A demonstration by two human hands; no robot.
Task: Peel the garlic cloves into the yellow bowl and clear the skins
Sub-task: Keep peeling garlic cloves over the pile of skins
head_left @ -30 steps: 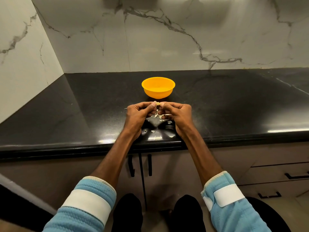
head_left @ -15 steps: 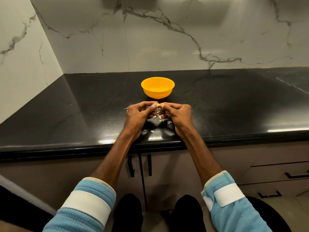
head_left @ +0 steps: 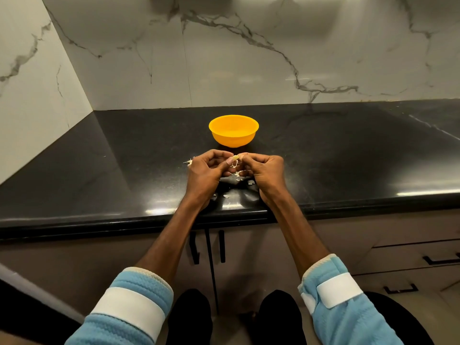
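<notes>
Head view. Black countertop (head_left: 112,175): skin scraps (head_left: 189,162) just left of the left hand (head_left: 207,174). Left hand, fingers curled, pinches one garlic clove (head_left: 235,158). Yellow bowl (head_left: 234,130), upright, just beyond the clove. Right hand (head_left: 265,170), fingers curled, pinches the same clove; more scraps lie below both hands.

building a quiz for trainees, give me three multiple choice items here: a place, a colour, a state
1. Where does the yellow bowl stand?
A. on the countertop, beyond the left hand and right hand
B. on the floor
C. left of both hands
2. What colour is the countertop?
A. white
B. black
C. brown
3. How is the garlic clove?
A. in the bowl
B. alone on the countertop
C. pinched between both hands

1 A: it sits past the hands. 2 B: glossy black surface. 3 C: both hands' fingertips meet on it.
</notes>
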